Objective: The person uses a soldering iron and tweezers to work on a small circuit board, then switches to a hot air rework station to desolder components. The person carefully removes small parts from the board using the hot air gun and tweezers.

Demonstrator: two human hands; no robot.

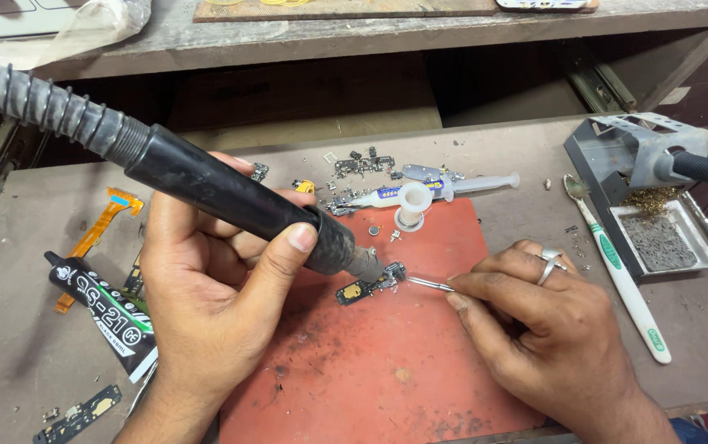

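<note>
On the grey tabletop lies a red mat. Left hand wrapped shut around a black hot-air handpiece; long axis runs upper left to lower right, nozzle aimed down at a small circuit board near mat centre. Right hand pinched closed on thin tweezers, tips pointing left, touching the board's right end.

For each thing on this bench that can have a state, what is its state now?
Left hand: grips the hot-air wand.
Hot-air wand: tilted, nozzle down at the small board.
Right hand: pinches the tweezers.
Tweezers: tips at the small board.
Small board: flat on the red mat.
Syringe: lying on its side.
Toothbrush: lying flat.
Black tube: lying flat.
</note>
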